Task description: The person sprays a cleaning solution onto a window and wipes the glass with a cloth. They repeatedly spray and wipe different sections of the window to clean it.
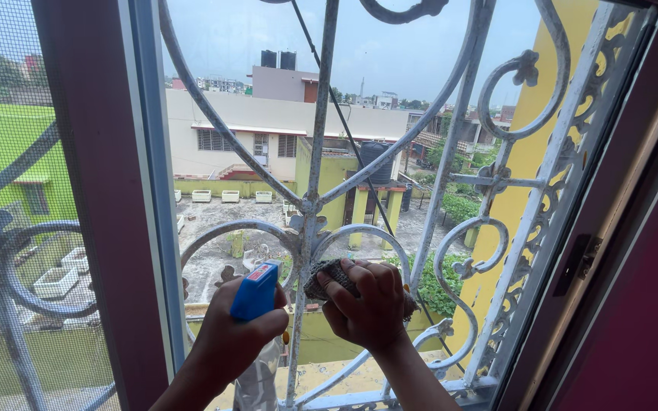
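One spray bottle (256, 304) gripped tight in left hand (234, 335); right hand (367, 304) presses one cloth (329, 275) against the grille (310, 204), near its bottom edge.

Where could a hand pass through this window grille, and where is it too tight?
The widest gaps lie in the upper grille, between the central upright bar and the diagonal curves on either side. It is tight low at the centre, where the left hand holds a blue spray bottle and the right hand presses a grey cloth, and along the right-hand scrollwork.
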